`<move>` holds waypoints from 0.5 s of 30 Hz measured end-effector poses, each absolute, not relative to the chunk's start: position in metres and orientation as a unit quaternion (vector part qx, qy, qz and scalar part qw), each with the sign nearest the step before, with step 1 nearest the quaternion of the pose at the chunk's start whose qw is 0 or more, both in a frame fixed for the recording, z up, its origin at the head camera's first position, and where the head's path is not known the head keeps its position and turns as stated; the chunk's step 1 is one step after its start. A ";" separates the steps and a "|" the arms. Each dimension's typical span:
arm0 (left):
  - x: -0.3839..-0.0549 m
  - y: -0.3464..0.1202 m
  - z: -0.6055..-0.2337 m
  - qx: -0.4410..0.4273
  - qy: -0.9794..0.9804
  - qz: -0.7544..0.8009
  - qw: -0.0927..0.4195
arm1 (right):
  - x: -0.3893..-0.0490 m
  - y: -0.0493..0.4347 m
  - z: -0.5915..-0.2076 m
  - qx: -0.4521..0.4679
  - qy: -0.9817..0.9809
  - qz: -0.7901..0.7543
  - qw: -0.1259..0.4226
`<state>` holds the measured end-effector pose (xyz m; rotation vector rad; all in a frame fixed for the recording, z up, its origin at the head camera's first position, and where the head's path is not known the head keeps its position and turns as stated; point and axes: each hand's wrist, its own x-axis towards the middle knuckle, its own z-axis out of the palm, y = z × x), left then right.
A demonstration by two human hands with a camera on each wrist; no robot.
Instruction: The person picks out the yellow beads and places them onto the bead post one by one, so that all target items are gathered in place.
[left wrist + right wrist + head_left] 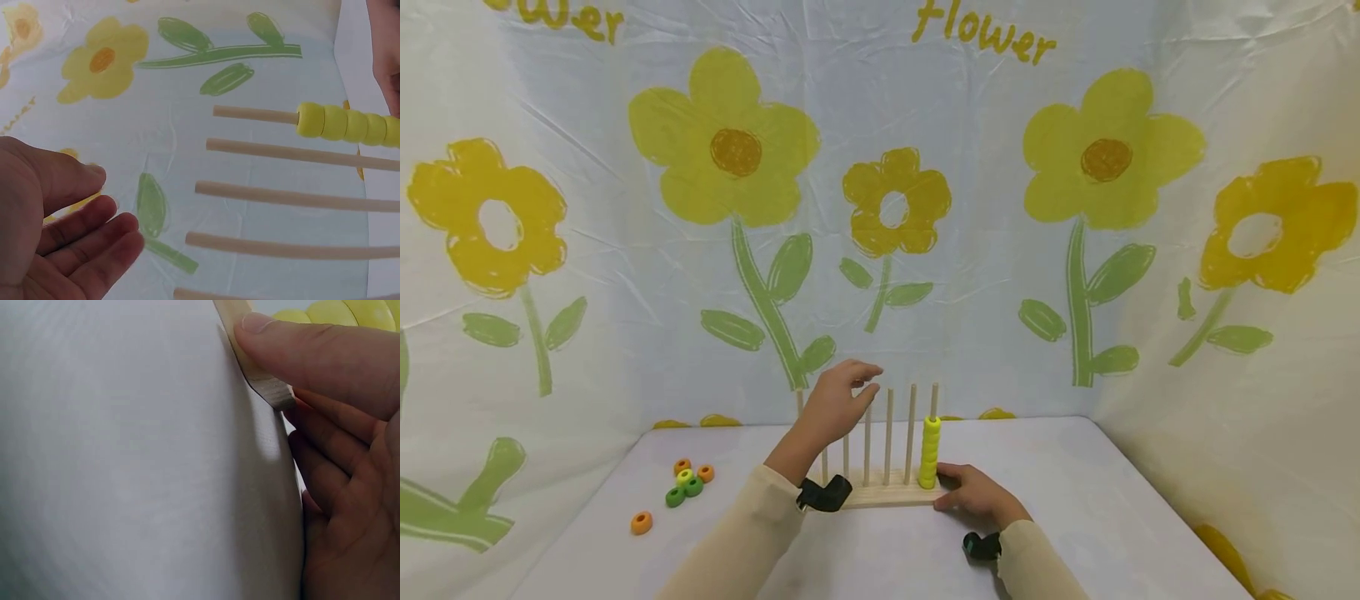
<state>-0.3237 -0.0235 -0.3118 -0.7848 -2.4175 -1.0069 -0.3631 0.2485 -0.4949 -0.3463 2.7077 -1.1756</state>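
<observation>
A wooden peg stand (891, 498) with several upright rods rests on the table. Yellow beads (929, 454) are stacked on its rightmost rod, and the rod's tip sticks out above them. My left hand (833, 407) is raised in front of the left rods, near their tops, hiding parts of them. In the left wrist view its fingers (103, 250) are loosely bent, apart from the thumb, with nothing between them. Low at the stand's right end, my right hand (976, 493) grips the base, its thumb (312, 350) on the front edge and its fingers behind.
On the table (955, 554) at the left lies a cluster of loose beads, including a yellow bead (684, 477), a green bead (675, 497) and an orange bead (705, 473). Another orange bead (642, 522) lies nearer. A flower-printed cloth (977, 333) hangs behind.
</observation>
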 end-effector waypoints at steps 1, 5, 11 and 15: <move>-0.322 -0.027 -0.312 -0.281 -0.864 -0.366 0.203 | -0.363 0.248 -0.494 -0.121 0.909 -0.390 0.083; -0.315 -0.041 -0.312 -0.278 -0.858 -0.379 0.207 | -0.363 0.246 -0.492 -0.141 0.913 -0.375 0.070; -0.307 -0.063 -0.319 -0.260 -0.862 -0.377 0.217 | -0.364 0.242 -0.488 -0.151 0.918 -0.361 0.068; -0.303 -0.080 -0.326 -0.249 -0.863 -0.383 0.215 | -0.364 0.239 -0.486 -0.169 0.919 -0.352 0.053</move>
